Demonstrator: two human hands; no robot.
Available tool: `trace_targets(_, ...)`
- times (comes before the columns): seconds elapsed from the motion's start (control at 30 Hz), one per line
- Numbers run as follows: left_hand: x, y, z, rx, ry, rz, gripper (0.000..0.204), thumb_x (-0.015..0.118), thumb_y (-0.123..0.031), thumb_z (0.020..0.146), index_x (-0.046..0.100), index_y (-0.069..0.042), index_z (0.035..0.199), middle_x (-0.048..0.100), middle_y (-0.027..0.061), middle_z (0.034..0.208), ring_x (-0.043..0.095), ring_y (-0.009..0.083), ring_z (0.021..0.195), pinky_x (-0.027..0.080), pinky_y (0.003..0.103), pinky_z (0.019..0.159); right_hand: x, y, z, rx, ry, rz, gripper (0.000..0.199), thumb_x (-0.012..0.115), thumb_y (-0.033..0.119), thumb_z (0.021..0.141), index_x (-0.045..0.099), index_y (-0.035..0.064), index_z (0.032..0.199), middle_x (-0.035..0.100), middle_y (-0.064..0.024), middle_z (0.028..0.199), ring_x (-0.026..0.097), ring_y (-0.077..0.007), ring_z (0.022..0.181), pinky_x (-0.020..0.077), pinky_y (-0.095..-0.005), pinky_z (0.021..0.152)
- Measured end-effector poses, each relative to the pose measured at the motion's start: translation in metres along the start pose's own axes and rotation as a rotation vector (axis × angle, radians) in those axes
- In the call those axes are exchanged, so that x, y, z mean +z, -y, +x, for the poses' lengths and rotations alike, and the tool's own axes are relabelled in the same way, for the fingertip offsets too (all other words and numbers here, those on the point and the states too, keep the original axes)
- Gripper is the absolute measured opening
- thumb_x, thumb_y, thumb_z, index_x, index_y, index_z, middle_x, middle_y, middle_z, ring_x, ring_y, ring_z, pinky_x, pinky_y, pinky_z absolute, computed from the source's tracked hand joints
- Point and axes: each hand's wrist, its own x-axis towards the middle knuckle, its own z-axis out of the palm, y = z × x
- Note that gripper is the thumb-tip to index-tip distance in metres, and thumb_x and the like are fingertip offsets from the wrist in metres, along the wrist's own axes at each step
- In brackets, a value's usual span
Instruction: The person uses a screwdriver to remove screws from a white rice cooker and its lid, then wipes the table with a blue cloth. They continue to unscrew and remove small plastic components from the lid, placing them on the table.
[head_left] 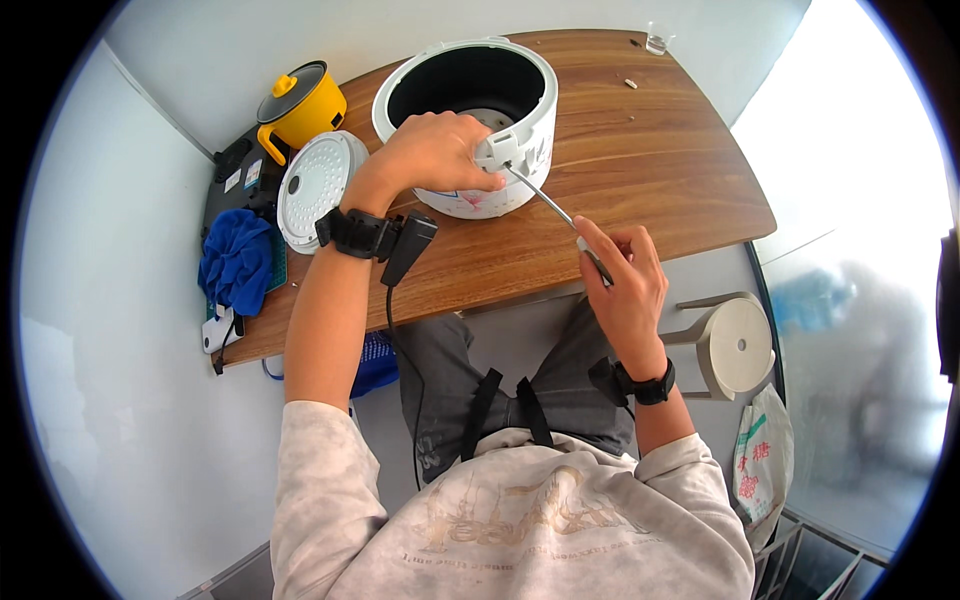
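A white rice cooker body with a dark, open interior stands on the wooden table in front of me. My left hand grips its near rim, with fingers reaching over the edge and the thumb on the outer side. Between the fingers of my right hand is a screwdriver, its handle mostly covered. The long metal shaft slants up and left, and its tip meets the white latch piece on the rim, beside my left thumb. Whether a screw sits there is too small to tell.
Left of the cooker lies a round white lid, near a yellow pot and a crumpled blue cloth. A small clear cup stands at the table's far right. A beige stool is right of my legs. A cable hangs from my left wrist.
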Motion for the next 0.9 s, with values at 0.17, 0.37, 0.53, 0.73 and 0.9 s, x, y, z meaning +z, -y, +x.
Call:
trace_targets(0.17,0.000,-0.002,0.000,-0.024,0.012,-0.018,0.050,0.080,-0.050,0.076,0.078,-0.009,0.104,0.077,0.0129,0.090,0.075,0.0293,0.082,0.057,0.036,0.076,-0.006,0.000,0.008,-0.042,0.024,-0.002,0.041,0.075,0.004,0.082,0.072,0.0189,0.120,0.052,-0.0024,0.084,0.057,-0.0192,0.074,0.0492,-0.0332,0.058)
trace_targets(0.37,-0.003,-0.004,-0.001,-0.016,0.032,-0.045,0.048,0.080,-0.047,0.076,0.077,-0.008,0.104,0.076,0.0144,0.090,0.074,0.0306,0.082,0.057,0.038,0.076,-0.027,0.006,0.022,-0.047,0.166,0.021,0.039,0.072,0.005,0.085,0.069,0.0166,0.122,0.058,-0.0054,0.076,0.060,-0.0255,0.064,0.0500,-0.0356,0.058)
trace_targets(0.53,-0.005,-0.004,-0.002,-0.001,0.027,-0.070,0.048,0.080,-0.045,0.075,0.077,-0.006,0.103,0.076,0.0163,0.090,0.074,0.0328,0.083,0.057,0.039,0.076,-0.050,0.009,0.045,-0.014,0.348,0.002,0.040,0.070,0.003,0.085,0.068,0.0143,0.123,0.063,-0.0086,0.079,0.063,-0.0301,0.065,0.0512,-0.0377,0.061)
trace_targets(0.73,-0.002,-0.004,-0.002,-0.008,0.003,-0.046,0.049,0.080,-0.045,0.074,0.076,-0.007,0.104,0.075,0.0168,0.092,0.073,0.0343,0.085,0.057,0.041,0.078,-0.029,0.009,0.024,0.105,0.257,0.311,0.041,0.070,0.003,0.086,0.067,0.0100,0.127,0.071,-0.0153,0.091,0.067,-0.0354,0.075,0.0542,-0.0393,0.070)
trace_targets(0.9,-0.006,-0.008,-0.003,-0.011,0.010,-0.087,0.049,0.080,-0.045,0.073,0.076,-0.007,0.104,0.075,0.0170,0.092,0.073,0.0352,0.086,0.057,0.041,0.079,-0.011,0.024,0.005,0.296,0.255,0.455,0.042,0.068,0.004,0.089,0.064,0.0079,0.130,0.067,-0.0166,0.085,0.062,-0.0290,0.066,0.0510,-0.0335,0.065)
